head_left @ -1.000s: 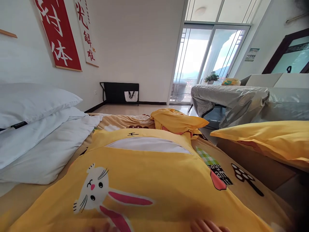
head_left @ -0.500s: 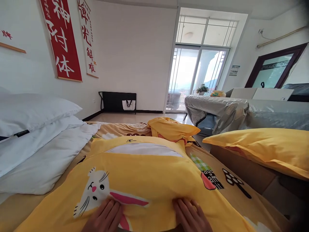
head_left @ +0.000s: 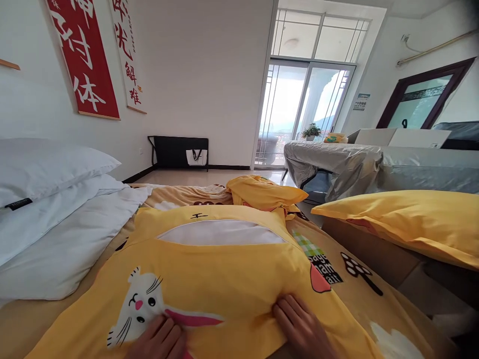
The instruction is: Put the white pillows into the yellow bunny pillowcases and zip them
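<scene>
A yellow pillowcase (head_left: pixel 220 269) with a white rabbit print lies on the bed in front of me, and a white pillow (head_left: pixel 220 232) shows through its open far end. My left hand (head_left: pixel 159 339) lies on the near part of the pillowcase by the rabbit's pink ear, fingers together and flat. My right hand (head_left: pixel 301 329) presses on the near right part of the case, its fingers curled into a fold of the fabric.
Several white pillows (head_left: pixel 48 199) are stacked at the left. A second yellow pillow (head_left: pixel 404 219) lies at the right, and a crumpled yellow cloth (head_left: pixel 264 192) lies at the far end of the bed. A table under a grey cover (head_left: pixel 359 159) stands beyond.
Both hands came up from the bottom edge onto the pillowcase. Since half a second ago the view has shifted slightly and the right hand has bunched the fabric.
</scene>
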The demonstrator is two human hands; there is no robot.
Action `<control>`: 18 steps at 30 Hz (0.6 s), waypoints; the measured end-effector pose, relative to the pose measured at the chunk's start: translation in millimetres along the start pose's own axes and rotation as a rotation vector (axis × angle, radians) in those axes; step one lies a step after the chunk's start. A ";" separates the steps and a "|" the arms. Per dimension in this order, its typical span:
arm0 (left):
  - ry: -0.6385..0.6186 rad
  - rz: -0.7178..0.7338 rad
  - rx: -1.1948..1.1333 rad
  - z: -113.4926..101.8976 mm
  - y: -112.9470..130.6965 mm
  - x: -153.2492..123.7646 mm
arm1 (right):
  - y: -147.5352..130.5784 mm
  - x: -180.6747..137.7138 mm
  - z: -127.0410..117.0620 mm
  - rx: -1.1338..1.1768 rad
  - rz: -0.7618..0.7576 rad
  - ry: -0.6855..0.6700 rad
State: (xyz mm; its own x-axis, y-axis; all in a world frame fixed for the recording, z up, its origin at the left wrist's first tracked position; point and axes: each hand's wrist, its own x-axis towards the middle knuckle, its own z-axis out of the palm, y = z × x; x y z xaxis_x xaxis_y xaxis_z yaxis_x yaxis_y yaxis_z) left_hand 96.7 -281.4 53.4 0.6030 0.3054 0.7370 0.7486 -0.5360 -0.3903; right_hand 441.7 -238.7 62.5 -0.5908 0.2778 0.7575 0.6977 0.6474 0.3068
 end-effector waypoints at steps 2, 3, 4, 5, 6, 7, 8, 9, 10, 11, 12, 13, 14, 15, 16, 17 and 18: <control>0.008 -0.020 0.027 3.8 6.5 -0.6 | -0.4 0.8 -10.1 0.052 -0.051 -0.070; 0.013 -0.018 0.045 6.8 12.3 0.3 | -1.0 0.3 -15.0 0.067 -0.074 -0.101; 0.021 -0.001 0.062 10.5 19.5 2.3 | -1.9 -0.5 -19.6 0.073 -0.095 -0.125; 0.035 0.024 0.078 14.9 27.6 5.4 | -2.8 -1.3 -23.6 0.073 -0.111 -0.143; 0.050 0.043 0.091 19.7 36.1 9.8 | -3.9 -2.1 -27.0 0.067 -0.126 -0.154; 0.063 0.041 0.103 24.4 44.2 15.2 | -4.7 -2.6 -29.8 0.057 -0.134 -0.156; 0.066 0.019 0.110 28.9 51.3 21.4 | -5.4 -2.7 -32.0 0.041 -0.138 -0.153; 0.054 -0.019 0.113 32.8 56.9 27.8 | -5.8 -2.4 -33.7 0.023 -0.140 -0.142; 0.036 -0.063 0.115 35.9 60.7 34.0 | -5.9 -1.6 -34.6 0.005 -0.140 -0.126; 0.013 -0.099 0.116 38.2 62.7 39.5 | -5.9 -0.6 -34.7 -0.013 -0.147 -0.113; -0.008 -0.113 0.113 39.6 63.0 43.9 | -6.0 0.6 -33.8 -0.031 -0.159 -0.110; -0.021 -0.104 0.107 40.2 61.9 47.0 | -6.6 1.6 -31.6 -0.050 -0.173 -0.115; -0.027 -0.083 0.098 40.3 59.9 48.7 | -7.7 2.5 -28.1 -0.071 -0.172 -0.118; -0.033 -0.063 0.091 40.1 57.5 49.3 | -9.6 3.0 -23.3 -0.091 -0.161 -0.120; -0.042 -0.047 0.085 39.8 55.0 48.7 | -12.2 3.3 -17.3 -0.107 -0.138 -0.111; -0.056 -0.039 0.083 39.7 52.9 47.3 | -15.2 3.2 -10.5 -0.116 -0.109 -0.095; -0.067 -0.040 0.088 40.0 51.4 45.3 | -18.4 3.1 -3.4 -0.119 -0.076 -0.075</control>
State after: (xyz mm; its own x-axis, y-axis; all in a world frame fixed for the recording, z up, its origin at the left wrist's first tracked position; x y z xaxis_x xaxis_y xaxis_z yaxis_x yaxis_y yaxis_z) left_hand 173.6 -263.7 44.7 0.5869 0.3785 0.7158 0.7920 -0.4520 -0.4104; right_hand 428.4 -252.2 61.2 -0.6689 0.2867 0.6858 0.6905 0.5812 0.4306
